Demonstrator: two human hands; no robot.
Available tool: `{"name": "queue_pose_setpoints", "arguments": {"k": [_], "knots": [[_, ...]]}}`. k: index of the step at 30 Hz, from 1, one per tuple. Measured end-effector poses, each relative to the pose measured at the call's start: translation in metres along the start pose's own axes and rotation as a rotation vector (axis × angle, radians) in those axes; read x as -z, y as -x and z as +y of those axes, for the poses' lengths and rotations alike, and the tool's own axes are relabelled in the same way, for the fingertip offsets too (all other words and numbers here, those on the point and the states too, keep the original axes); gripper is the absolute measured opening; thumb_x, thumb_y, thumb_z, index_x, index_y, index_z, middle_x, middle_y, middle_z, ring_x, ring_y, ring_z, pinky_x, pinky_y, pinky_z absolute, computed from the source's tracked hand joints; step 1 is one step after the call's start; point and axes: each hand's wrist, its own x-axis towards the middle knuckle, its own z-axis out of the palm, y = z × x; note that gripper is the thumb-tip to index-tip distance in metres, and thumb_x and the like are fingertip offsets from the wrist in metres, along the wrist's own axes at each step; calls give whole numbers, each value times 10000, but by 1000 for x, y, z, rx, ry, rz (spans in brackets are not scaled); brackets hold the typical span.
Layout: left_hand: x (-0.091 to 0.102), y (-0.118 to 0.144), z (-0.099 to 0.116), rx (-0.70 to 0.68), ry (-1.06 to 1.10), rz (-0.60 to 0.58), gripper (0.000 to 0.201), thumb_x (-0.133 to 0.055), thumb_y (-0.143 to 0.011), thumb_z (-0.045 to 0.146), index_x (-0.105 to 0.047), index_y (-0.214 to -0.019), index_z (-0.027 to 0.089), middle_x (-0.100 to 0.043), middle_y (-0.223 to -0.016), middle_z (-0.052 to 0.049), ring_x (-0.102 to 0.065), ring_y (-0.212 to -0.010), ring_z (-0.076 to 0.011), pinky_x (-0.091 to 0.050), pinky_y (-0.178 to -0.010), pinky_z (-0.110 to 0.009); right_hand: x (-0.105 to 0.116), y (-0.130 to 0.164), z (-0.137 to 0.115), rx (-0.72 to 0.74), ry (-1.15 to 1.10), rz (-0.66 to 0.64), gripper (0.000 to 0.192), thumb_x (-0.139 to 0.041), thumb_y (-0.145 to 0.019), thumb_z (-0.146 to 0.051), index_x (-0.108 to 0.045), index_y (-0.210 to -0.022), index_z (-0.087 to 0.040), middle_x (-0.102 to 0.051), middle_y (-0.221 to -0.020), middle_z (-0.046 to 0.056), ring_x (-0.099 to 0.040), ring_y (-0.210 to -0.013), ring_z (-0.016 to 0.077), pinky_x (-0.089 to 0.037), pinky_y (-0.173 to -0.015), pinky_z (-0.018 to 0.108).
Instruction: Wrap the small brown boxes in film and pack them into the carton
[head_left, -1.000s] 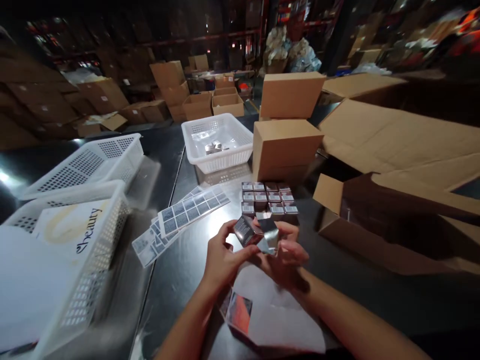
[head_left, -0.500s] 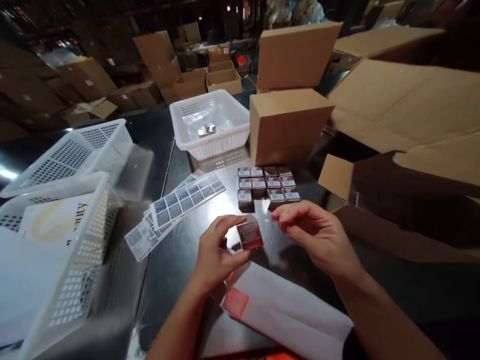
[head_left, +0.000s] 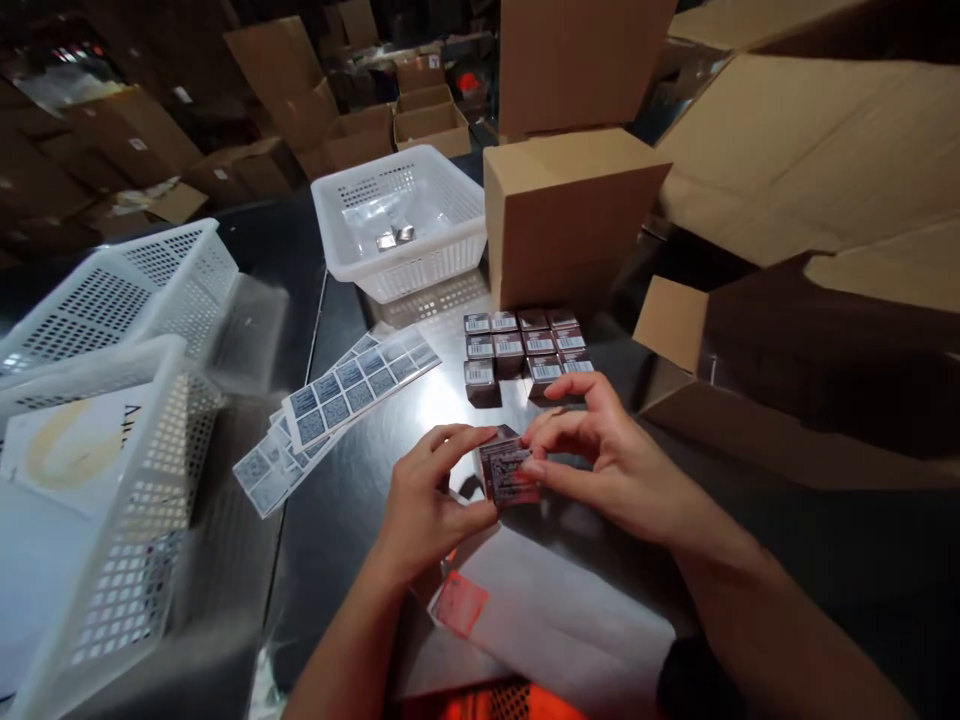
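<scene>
My left hand (head_left: 435,495) grips a small dark cardboard box (head_left: 504,488) between thumb and fingers, its printed face tilted toward me. The thumb and fingers of my right hand (head_left: 592,440) are pinched at the right part of that face, on what looks like a thin sticker label (head_left: 517,470); its edges are hard to make out. Just beyond, several matching small boxes (head_left: 508,345) with barcode labels stand in rows, with a gap in the front row. Overlapping sheets of printed square labels (head_left: 352,392) lie to the left. Below my hands rests a white strip of backing paper (head_left: 555,610) with a red-orange square (head_left: 460,603).
A white basket (head_left: 405,275) holding clear plastic and silvery pieces stands behind. Two more white baskets (head_left: 161,420) are on the left, one with printed sheets. A brown carton (head_left: 577,225) stands behind the small boxes, and a large open carton (head_left: 817,180) fills the right.
My right hand has moved left and now touches the face of the small box. A label-like pattern now shows on that face. The view has shifted slightly.
</scene>
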Motion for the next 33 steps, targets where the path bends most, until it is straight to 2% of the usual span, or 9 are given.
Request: {"name": "queue_pose_setpoints", "arguments": {"k": [4,9,13,22,27,33], "knots": [[-1,0,1,-15,-12,-10,592,-706,-613,61,-713,-1174,251,-724,-1089,-28,-671,-806,-155,-559,-728,-260,-2,-1,1,-46,-38,1,507,-769,-788,-281,-367,-1097,-274,-632,-770,-63,-669,-776,157,-582,-776,322],[-2,-1,3,-89,-8,0,534,-730,-650,93,-706,-1164,236,-727,-1097,-33,-704,-918,-175,-576,-819,-275,-1,-1,-1,-90,24,-15,443,-769,-788,-300,-403,-1035,-260,-612,-867,-26,-667,-837,160,-565,-805,330],[-2,0,3,-108,-16,12,534,-744,-648,89,-705,-1163,227,-722,-1089,-30,-708,-913,-161,-580,-811,-255,0,0,-1,-110,13,-27,504,-760,-809,-312,-352,-1104,-277,-626,-837,-33,-655,-809,166,-545,-733,316],[-1,1,4,-103,-21,11,604,-724,-598,24,-712,-1169,220,-721,-1069,-19,-690,-823,-138,-583,-785,-254,1,0,1,-128,-62,-37,533,-779,-801,-329,-355,-1121,-278,-635,-816,-42,-652,-849,171,-558,-800,337],[-1,0,5,-116,-20,20,573,-736,-606,45,-716,-1157,204,-727,-1064,-28,-706,-875,-150,-580,-800,-243,0,0,1,-138,-34,-26,541,-781,-790,-334,-349,-1112,-280,-636,-827,-42,-660,-813,168,-558,-747,316],[-2,-1,4,-122,-24,26,566,-746,-619,58,-710,-1162,214,-728,-1079,-29,-716,-898,-154,-582,-802,-240,-1,0,1,-123,-12,-6,536,-769,-788,-331,-344,-1111,-280,-620,-818,-44,-676,-829,179,-574,-769,337]]}}
